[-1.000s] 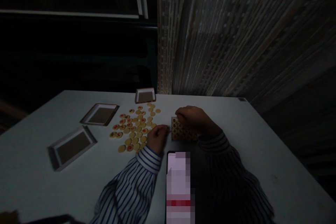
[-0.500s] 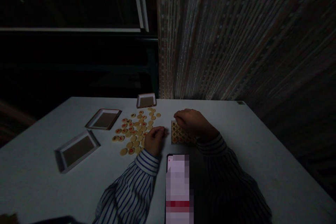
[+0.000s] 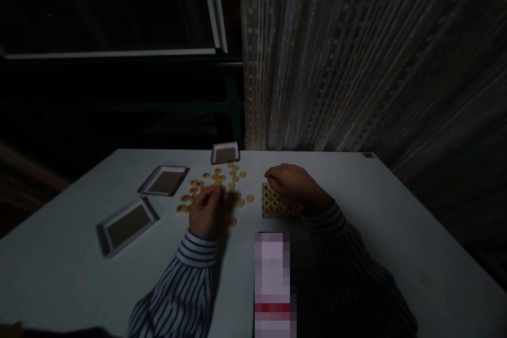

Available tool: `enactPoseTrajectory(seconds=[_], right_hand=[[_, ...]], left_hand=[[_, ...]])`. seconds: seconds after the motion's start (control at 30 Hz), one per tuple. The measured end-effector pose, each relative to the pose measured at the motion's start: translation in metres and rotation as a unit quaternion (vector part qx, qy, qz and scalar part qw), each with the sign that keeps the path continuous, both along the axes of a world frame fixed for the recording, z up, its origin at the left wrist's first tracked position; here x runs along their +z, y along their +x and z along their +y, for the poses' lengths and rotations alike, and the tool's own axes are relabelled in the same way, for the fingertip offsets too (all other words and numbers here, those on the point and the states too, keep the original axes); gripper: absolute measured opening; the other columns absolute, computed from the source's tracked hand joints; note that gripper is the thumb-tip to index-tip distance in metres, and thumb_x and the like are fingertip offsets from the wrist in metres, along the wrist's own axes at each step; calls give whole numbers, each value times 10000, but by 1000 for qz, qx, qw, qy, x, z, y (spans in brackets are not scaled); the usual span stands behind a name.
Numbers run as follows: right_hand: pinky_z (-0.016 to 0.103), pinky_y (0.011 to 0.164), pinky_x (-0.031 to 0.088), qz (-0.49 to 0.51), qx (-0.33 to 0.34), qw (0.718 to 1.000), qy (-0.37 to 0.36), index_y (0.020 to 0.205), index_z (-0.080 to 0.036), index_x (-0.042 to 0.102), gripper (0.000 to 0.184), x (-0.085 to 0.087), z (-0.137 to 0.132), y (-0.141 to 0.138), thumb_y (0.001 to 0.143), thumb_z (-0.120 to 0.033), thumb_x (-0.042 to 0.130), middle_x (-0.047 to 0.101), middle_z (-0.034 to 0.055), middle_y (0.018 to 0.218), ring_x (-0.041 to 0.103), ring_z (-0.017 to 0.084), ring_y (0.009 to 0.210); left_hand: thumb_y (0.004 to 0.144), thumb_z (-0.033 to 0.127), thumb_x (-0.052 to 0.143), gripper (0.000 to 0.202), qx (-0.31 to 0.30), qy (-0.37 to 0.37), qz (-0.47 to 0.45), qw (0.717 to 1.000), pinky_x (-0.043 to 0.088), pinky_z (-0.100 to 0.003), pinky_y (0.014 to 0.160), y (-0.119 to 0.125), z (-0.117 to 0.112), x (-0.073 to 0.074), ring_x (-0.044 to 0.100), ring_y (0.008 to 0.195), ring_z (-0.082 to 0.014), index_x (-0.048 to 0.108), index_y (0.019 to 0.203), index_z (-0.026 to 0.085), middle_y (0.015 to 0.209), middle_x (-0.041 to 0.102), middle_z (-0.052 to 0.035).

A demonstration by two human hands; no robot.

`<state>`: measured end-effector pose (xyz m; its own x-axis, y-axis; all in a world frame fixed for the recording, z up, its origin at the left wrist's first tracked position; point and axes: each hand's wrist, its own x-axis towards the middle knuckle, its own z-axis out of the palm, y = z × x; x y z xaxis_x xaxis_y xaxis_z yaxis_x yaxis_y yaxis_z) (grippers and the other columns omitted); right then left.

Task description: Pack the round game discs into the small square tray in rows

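Note:
Round Chinese chess pieces (image 3: 250, 198), pale discs, some with red or dark characters, lie loose on the white table (image 3: 348, 190). My left hand (image 3: 206, 210) is over them, its fingers curled together at the tips; anything held there is too dim to make out. To the right, a small shallow box (image 3: 263, 206) holds rows of pieces with characters facing up. My right hand (image 3: 293, 184) is closed above the box's far right part and hides much of it. Whatever its fingers may hold cannot be seen.
Three shallow open boxes lie on the table: a light one (image 3: 147, 206) at left, a second (image 3: 144, 188) behind it, and a small one (image 3: 226, 144) at the far edge. A phone (image 3: 273, 274) lies in front of me. A bead curtain (image 3: 301, 63) hangs beyond the table.
My left hand has moved left from beside the filled box to over the loose pieces, which now look shifted and partly covered. My right hand stays over the box. The view shifted slightly.

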<state>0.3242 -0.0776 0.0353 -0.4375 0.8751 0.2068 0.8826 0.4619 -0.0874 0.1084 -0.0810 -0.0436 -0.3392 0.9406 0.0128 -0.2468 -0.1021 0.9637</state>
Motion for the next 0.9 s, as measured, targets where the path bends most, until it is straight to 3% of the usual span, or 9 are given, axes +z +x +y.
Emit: enactPoseTrajectory(seconds=[0.23,0.47,0.73,0.9], right_hand=[[284,818,385,-7,12,1000,5,1015,-179,626,272,-4,3,-5,882,-223,394,675,64,983,582,178,940],[278,789,390,-16,2,1000,-8,1007,-182,630,265,-6,4,-6,874,-229,406,673,63,982,583,175,917],[287,796,409,-9,11,1000,-3,1008,-165,639,270,-10,7,-4,860,-213,419,676,73,986,591,178,916],[287,805,415,-10,11,1000,-7,996,-174,644,266,-13,9,-4,864,-223,418,678,65,988,594,176,921]], left_hand=[[622,372,685,265,78,26,87,993,508,-276,641,-39,8,-5,606,630,-128,666,753,143,726,675,-31],[606,384,667,267,116,6,99,988,500,-277,584,-49,6,-1,609,622,-153,648,723,145,681,678,-40],[655,399,642,267,120,4,176,977,507,-317,692,-66,12,-31,628,738,-188,665,779,163,761,686,-55],[658,411,635,271,125,4,178,976,511,-316,685,-67,11,-35,633,713,-184,659,764,163,740,682,-48]])
